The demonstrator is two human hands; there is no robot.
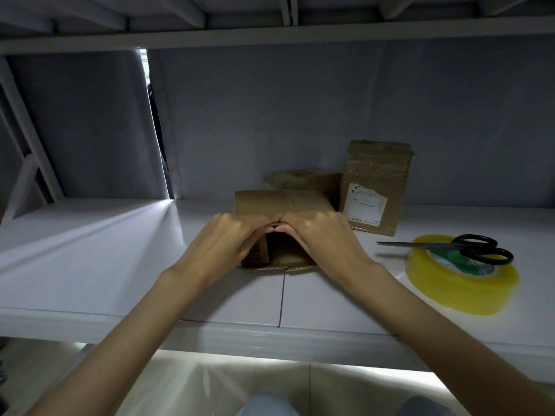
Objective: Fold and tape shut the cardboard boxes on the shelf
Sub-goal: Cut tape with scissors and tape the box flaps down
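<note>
Both hands — left hand [228, 238], right hand [321, 235] — curl fingers over the light, bendy box [279, 202] flaps beside the tape roll [459, 283] — grip the edges

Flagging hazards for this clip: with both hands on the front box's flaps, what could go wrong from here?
1. Both the left hand and right hand hold the front box flaps; freeing one for the tape roll may let them spring open.
2. The scissors rest loosely on the roll, so grabbing it could tip them off.
</note>
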